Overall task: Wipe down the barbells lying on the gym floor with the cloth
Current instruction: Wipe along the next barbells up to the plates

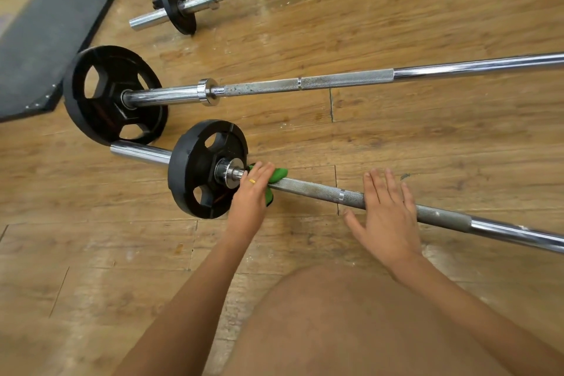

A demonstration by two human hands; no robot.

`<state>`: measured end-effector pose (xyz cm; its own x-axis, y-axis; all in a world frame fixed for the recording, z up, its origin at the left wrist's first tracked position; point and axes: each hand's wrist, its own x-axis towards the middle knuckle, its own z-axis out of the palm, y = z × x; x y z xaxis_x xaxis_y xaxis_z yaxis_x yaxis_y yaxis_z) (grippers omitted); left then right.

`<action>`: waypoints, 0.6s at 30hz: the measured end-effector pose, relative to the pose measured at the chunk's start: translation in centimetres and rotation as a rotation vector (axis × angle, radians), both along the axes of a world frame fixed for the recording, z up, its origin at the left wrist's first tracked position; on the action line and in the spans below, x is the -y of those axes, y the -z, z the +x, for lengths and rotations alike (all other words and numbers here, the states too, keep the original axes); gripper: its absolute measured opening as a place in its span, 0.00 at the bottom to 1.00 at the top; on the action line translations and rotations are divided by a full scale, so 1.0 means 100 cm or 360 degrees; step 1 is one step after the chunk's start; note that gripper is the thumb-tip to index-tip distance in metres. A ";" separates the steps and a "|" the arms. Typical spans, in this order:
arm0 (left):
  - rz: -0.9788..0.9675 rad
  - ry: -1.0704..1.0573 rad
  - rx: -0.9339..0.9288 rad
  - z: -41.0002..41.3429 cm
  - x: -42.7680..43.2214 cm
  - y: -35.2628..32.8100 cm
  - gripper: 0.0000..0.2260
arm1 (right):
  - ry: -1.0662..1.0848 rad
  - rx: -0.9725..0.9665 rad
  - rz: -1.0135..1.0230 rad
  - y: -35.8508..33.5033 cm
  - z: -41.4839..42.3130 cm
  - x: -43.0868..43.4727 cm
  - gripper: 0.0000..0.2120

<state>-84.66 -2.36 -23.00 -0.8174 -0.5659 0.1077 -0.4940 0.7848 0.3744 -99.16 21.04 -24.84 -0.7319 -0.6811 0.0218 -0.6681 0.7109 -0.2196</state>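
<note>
Left hand (pixel 251 192) grips the green cloth (pixel 279 175) round the nearest chrome barbell (pixel 311 190), right by its black plate (pixel 195 168); right hand (pixel 386 214) rests flat, fingers straight, on the knurling.

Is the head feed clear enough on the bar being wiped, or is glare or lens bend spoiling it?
Head view: the near barbell is sharp beside the cloth; glare streaks its smooth chrome at right; the wide lens slightly bows the middle barbell; the knee is soft.

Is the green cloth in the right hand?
No, the left hand grips the cloth on the near barbell; the right hand lies flat farther along it.
</note>
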 end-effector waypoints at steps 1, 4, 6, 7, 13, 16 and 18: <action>0.0019 -0.0016 0.0045 0.001 0.009 -0.001 0.27 | 0.0002 -0.0001 0.0000 0.000 0.000 0.000 0.39; 0.0173 -0.0394 -0.0035 -0.009 0.008 -0.014 0.24 | -0.0002 0.0004 0.0003 0.000 0.000 0.000 0.39; 0.0201 -0.0429 -0.0087 -0.014 -0.012 -0.018 0.24 | 0.0000 0.0010 0.0000 -0.001 0.001 0.000 0.39; 0.0197 -0.0377 -0.0064 -0.012 -0.019 -0.016 0.24 | -0.0001 0.0007 -0.0003 -0.001 0.002 0.000 0.39; 0.0193 -0.0316 0.0191 -0.009 -0.003 -0.019 0.18 | 0.0010 -0.0008 -0.0028 0.000 0.009 -0.003 0.38; 0.0188 -0.0423 0.0140 -0.019 -0.015 -0.021 0.17 | 0.0015 -0.0019 -0.0029 -0.001 0.012 -0.005 0.38; 0.0138 -0.0316 0.0127 -0.013 -0.023 -0.013 0.20 | 0.0012 -0.0023 -0.0027 -0.002 0.014 -0.005 0.39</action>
<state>-85.97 -0.08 -21.67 -0.6931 -0.7208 -0.0089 -0.6663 0.6359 0.3896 -97.79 21.49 -24.60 -0.7365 -0.6750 0.0442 -0.6659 0.7122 -0.2221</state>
